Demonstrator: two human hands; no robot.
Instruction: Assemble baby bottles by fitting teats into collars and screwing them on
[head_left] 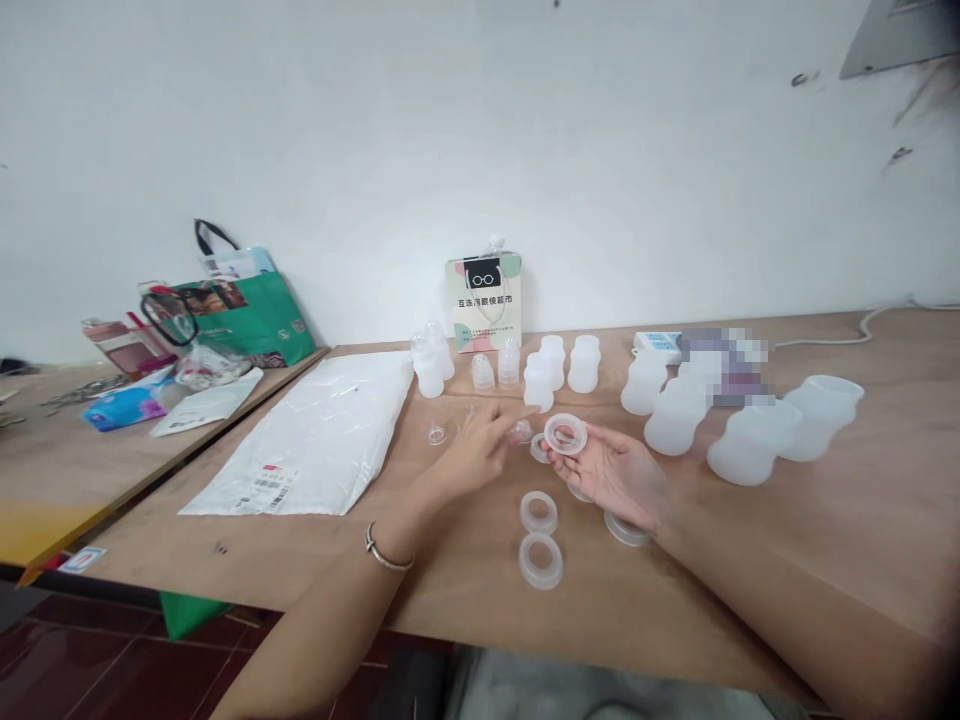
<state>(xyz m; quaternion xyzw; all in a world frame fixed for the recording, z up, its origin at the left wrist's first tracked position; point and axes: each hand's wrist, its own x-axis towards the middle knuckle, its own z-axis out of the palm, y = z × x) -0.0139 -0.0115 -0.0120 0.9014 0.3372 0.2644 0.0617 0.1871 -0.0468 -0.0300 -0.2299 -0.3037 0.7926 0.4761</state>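
— Two hands at the wooden table [750, 600], seen from the head view. Right hand [615, 475] palm up, with a clear ring [565, 434] pinched at the fingertips. Held up off the table, maybe for a good look.

— And the left hand [476, 445]?

— Fingers loose and spread, holding nothing, reaching to a small clear cap [520, 431] just beside the ring.

— How does the ring look?

— Round, see-through, soft-looking, with a big hole in the middle.

— More like it?

— Yes, two more rings [540, 535] flat on the table, near the wrists. Milky bottles [675, 415] standing in a row behind, easy to reach. White plastic bag [315, 435] lying off to the left.
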